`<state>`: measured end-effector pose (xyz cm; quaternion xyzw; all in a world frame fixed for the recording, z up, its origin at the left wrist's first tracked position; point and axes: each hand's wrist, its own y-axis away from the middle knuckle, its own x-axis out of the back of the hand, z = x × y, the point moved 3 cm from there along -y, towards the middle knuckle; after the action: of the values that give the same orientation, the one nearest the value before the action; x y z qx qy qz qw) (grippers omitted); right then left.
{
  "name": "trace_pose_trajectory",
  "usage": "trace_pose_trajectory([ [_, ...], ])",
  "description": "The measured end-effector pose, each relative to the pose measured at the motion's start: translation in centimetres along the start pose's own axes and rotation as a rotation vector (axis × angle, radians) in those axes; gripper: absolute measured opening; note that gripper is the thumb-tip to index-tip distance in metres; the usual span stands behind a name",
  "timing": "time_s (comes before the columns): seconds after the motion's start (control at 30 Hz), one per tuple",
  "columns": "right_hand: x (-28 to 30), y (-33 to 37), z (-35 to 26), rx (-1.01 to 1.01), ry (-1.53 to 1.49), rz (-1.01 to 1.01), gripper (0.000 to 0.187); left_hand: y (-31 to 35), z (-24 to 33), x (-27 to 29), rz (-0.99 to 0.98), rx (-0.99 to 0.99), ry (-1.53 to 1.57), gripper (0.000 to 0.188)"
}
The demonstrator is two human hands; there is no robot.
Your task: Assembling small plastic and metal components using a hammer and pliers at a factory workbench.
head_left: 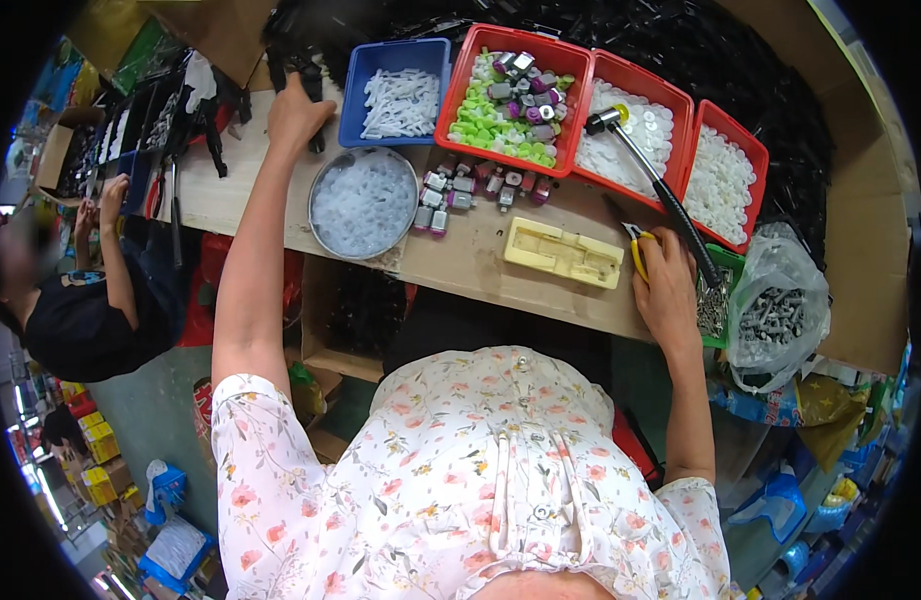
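My left hand point(298, 118) stretches to the far left of the table, its thumb spread aside and its fingertips over a heap of black parts point(299, 45). The dark parts partly hide those fingers. On the right, my right hand point(669, 283) is closed round yellow-handled pliers point(638, 250) by the table's edge. Left of it lies a cream plastic fixture point(564, 252) with a long recess. A hammer point(661, 190) rests slantwise over the red bins, its black grip passing beside my right hand. Small motors point(444, 195) stand loose in the middle.
A round metal bowl point(316, 235) holds translucent pieces. Behind are a blue bin point(356, 85) of white sticks and red bins point(448, 125) of green, purple and white parts. A green tray point(731, 270) and a bag point(776, 310) of metal parts sit right. Another person point(91, 310) works left.
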<state>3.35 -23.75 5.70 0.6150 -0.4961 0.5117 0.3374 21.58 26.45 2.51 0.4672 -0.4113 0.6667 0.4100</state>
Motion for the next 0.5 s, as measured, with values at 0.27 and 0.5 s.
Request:
trace_pose_trajectory([
  [0.27, 0.1, -0.1, 0.2, 0.016, 0.007, 0.008, 0.036, 0.0, -2.2, 2.8, 0.083, -0.026, 0.612, 0.051],
  [0.5, 0.4, -0.2, -0.1, -0.002, -0.041, -0.008, 0.035, 2.4, 16.3, 5.1, -0.034, -0.314, 0.819, 0.057],
])
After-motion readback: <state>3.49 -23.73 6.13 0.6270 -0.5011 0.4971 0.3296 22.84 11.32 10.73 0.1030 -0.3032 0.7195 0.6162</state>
